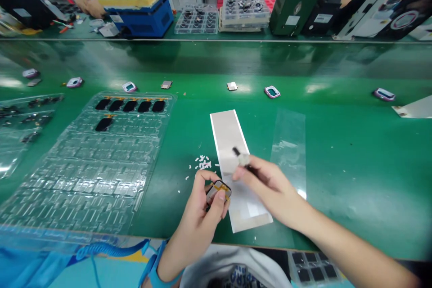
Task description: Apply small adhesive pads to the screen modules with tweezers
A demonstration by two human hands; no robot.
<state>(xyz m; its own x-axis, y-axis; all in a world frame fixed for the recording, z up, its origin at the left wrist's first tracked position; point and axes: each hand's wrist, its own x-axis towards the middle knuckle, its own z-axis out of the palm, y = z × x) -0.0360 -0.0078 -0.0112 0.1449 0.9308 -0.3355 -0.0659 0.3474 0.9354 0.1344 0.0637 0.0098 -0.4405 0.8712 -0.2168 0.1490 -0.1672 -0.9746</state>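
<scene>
My left hand point(199, 220) grips a small watch-screen module point(213, 192) with rounded corners, a silvery back and a gold flex cable; the thumb lies on that back. A blue coiled-cord wrist strap is on the left wrist. My right hand point(266, 184) pinches a small pale piece with a black end point(242, 157), blurred, its kind unclear. That hand is over a long white-and-grey sheet point(229, 132) on the green bench. Just left of the sheet lie several tiny white scraps point(202, 162).
A clear plastic tray point(111, 162) on the left has several black screens in its upper rows. A clear film point(290, 144) lies right of the sheet. Small watch cases point(272, 92) and silvery modules point(232, 86) sit on the green strip beyond. Co-workers' arms show across the bench.
</scene>
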